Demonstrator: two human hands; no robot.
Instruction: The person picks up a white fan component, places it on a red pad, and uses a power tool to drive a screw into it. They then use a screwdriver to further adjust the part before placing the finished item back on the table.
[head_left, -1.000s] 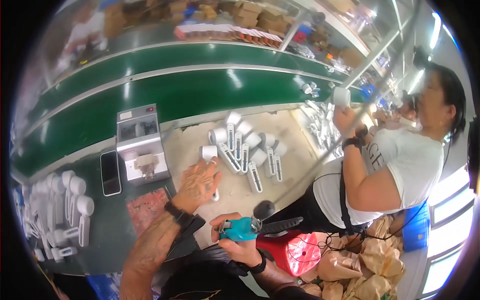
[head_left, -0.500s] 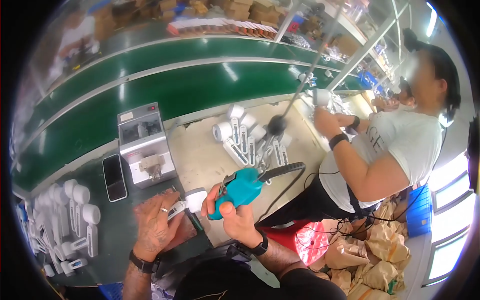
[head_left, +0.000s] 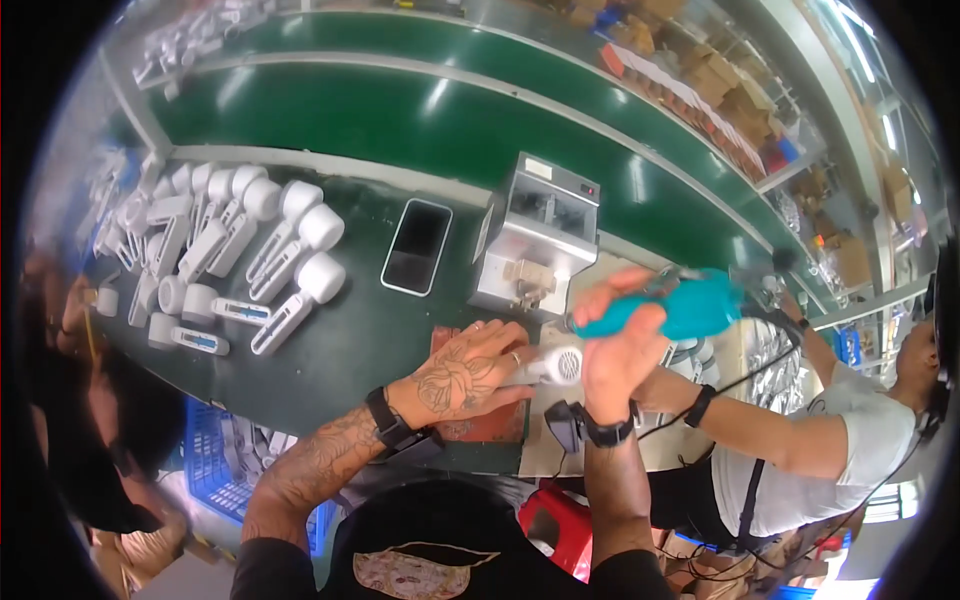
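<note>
My left hand [head_left: 470, 375] is curled over a white handheld appliance [head_left: 555, 365], whose round vented head sticks out past the fingers. Its handle is mostly hidden under that hand, above a reddish-brown mat [head_left: 480, 427] on the bench. In my right hand [head_left: 620, 350] is a teal electric screwdriver [head_left: 680, 305], held nearly level just above and right of the vented head. A black cable runs from its far end. The screwdriver's tip is hidden or too blurred to make out.
Many similar white appliances [head_left: 290, 235] lie piled at the left. A phone [head_left: 418, 247] and a grey machine [head_left: 535, 235] stand behind the mat. At the right a co-worker [head_left: 800, 450] reaches in close. A blue crate [head_left: 215, 465] is below the bench edge.
The view has swung left, showing more of the pile. The screwdriver has shifted up from beside the appliance's head, and the head's vented face now shows. Both hands keep their holds.
</note>
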